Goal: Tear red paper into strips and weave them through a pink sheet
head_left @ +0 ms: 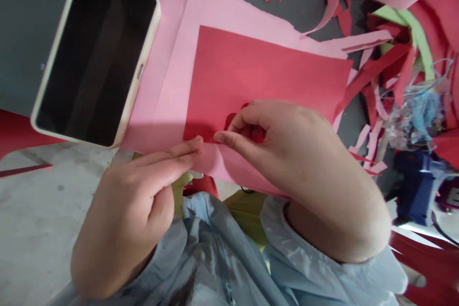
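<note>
A sheet of red paper lies on top of larger pink paper sheets. My left hand has its fingers stretched out, with the fingertips at the lower left edge of the red paper. Close to them, my right hand is closed in a pinch at the lower edge of the same sheet, thumb on the near side and fingers curled over. Dark red rounded patches show beside the curled fingers; whether they are shadows or paper pieces I cannot tell. A darker strip runs along the sheet's lower left edge.
A phone in a pale case lies at the left, overlapping the pink sheets. Red, pink and green paper scraps are heaped at the right. Beside them are a clear plastic bag and a dark blue object.
</note>
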A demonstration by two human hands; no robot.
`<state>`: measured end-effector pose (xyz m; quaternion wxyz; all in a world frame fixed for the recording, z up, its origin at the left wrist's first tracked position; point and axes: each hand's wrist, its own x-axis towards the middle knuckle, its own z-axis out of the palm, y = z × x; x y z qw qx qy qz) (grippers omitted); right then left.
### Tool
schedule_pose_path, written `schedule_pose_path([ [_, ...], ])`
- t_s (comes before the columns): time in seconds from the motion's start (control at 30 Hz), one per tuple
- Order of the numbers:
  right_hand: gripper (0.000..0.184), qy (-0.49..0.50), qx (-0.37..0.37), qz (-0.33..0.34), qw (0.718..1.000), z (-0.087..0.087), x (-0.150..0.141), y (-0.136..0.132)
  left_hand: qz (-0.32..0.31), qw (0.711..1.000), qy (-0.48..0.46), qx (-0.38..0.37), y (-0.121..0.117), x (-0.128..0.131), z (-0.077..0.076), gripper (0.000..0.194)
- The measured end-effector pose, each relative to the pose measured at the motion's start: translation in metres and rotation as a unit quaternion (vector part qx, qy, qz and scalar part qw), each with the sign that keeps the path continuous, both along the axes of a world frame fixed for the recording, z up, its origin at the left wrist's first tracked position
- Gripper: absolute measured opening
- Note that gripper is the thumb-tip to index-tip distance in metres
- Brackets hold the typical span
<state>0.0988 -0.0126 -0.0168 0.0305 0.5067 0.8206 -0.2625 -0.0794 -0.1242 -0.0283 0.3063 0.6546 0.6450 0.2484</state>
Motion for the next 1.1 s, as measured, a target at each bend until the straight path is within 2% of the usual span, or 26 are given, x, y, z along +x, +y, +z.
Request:
schedule_pose_path([
  [0.2,0.027,-0.038,-0.01,-0.013,0.999,0.0036,-0.0002,-0.0003,0.006,1.0,-0.009,-0.013,0.0017,0.0006,0.003,0.052],
  [0.53,0.025,-0.02,-0.011,0.001,1.0,-0.0013,0.0026,0.0022,0.02,1.0,-0.009,-0.022,-0.0007,-0.0013,0.0022,0.064],
  [0.8,0.027,-0.03,-0.002,-0.005,1.0,-0.0006,-0.0003,0.0003,0.01,1.0,0.018,-0.01,-0.0022,-0.0011,0.0001,0.057],
  [0.97,0.031,-0.036,0.002,-0.001,0.999,-0.0001,-0.0009,0.0005,-0.013,1.0,0.022,0.01,-0.0016,0.0,0.0017,0.052],
  [1.1,0.034,-0.053,0.0,-0.011,0.999,0.0013,-0.0018,0.0009,-0.054,0.998,0.015,0.004,0.0011,0.0036,0.0016,0.051],
])
